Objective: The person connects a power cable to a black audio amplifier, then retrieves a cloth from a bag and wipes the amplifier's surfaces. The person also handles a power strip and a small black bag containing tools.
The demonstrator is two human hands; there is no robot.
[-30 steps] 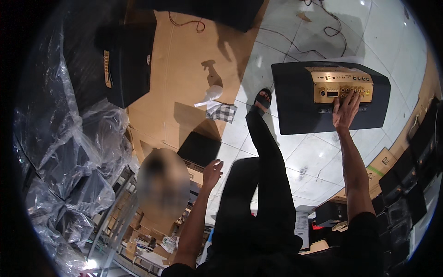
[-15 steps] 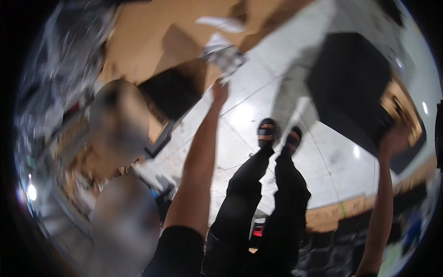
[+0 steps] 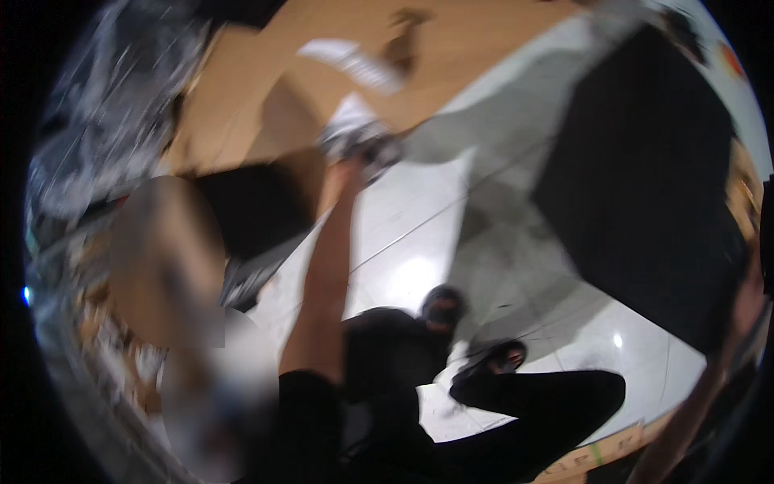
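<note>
A large black box (image 3: 645, 189) with tan showing at its far side fills the right, tilted above the floor. My right hand (image 3: 750, 298) grips its lower right edge; the fingers are partly hidden and blurred. On the left my arm stretches forward. My left hand (image 3: 347, 171) is at a grey-and-white patterned thing (image 3: 375, 153) with a white flap, at the edge of a brown cardboard surface. Motion smears its fingers, so their hold cannot be made out. A black box-like thing (image 3: 254, 210) stands just left of that hand.
A white paper (image 3: 351, 63) lies on the brown cardboard (image 3: 242, 73). Clear plastic wrap (image 3: 113, 105) covers things at far left. Pale tiles (image 3: 403, 214) form the floor around my sandalled feet (image 3: 442, 306). A tan carton edge (image 3: 597, 456) runs along the lower right.
My left hand has moved left onto the patterned thing. The black box and my right hand have shifted farther right in view. My legs are now bent, knees apart.
</note>
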